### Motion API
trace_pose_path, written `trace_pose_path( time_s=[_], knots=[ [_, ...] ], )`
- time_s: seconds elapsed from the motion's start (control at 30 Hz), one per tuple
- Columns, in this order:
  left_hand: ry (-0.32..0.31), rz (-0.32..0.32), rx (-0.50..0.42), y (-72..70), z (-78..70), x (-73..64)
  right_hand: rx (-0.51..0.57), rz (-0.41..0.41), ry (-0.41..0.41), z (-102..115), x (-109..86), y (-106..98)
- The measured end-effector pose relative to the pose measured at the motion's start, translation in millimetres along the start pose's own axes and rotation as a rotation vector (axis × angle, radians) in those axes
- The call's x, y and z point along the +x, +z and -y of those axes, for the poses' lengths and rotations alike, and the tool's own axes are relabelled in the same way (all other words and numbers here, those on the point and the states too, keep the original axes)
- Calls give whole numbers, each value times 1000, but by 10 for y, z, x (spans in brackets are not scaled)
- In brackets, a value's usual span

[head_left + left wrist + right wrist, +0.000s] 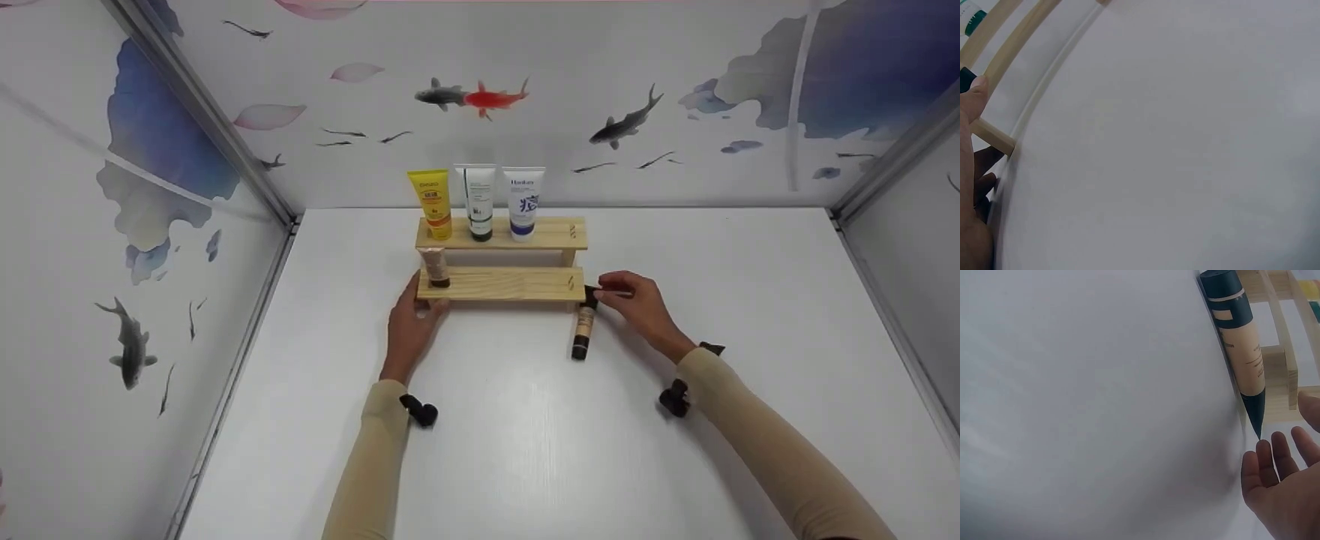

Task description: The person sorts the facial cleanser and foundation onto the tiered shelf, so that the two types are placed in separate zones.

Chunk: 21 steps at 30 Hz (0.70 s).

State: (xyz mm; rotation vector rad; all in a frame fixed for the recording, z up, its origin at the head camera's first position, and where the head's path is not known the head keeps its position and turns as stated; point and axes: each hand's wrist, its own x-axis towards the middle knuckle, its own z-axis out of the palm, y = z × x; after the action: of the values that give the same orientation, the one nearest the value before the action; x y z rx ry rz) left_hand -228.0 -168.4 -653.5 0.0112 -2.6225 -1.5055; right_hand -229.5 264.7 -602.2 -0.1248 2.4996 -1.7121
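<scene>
A two-step wooden rack (501, 285) stands near the back wall. My left hand (410, 330) grips its left end; in the left wrist view the thumb lies on the lower board's edge and the fingers (985, 183) are down by the leg. On that board a small beige tube (436, 268) with a black cap stands upright at the left. Off the rack's right end, a black-and-beige tube (585, 322) lies on the table, its flat black tail away from me. My right hand (637, 304) is beside that tail, fingers loosely bent, thumb near the board's end.
Along the upper board stand a yellow tube (433, 202), a white tube with a dark green cap (478, 201) and a white tube with a blue cap (523, 202). Fish-patterned panels (555, 45) rise behind and at both sides of the white table (510, 450).
</scene>
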Motion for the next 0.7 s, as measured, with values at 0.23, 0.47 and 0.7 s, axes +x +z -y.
trace_pose_path(
  time_s=[0.23,0.47,0.7],
  knots=[
    [4,-1,-9,-1,3,-1,-27,10,53,-30,17,8],
    [11,9,-36,-8,6,-11,-120,35,59,-52,57,26],
    [3,3,-24,-9,12,-18,-186,60,53,-56,59,55]
  ],
)
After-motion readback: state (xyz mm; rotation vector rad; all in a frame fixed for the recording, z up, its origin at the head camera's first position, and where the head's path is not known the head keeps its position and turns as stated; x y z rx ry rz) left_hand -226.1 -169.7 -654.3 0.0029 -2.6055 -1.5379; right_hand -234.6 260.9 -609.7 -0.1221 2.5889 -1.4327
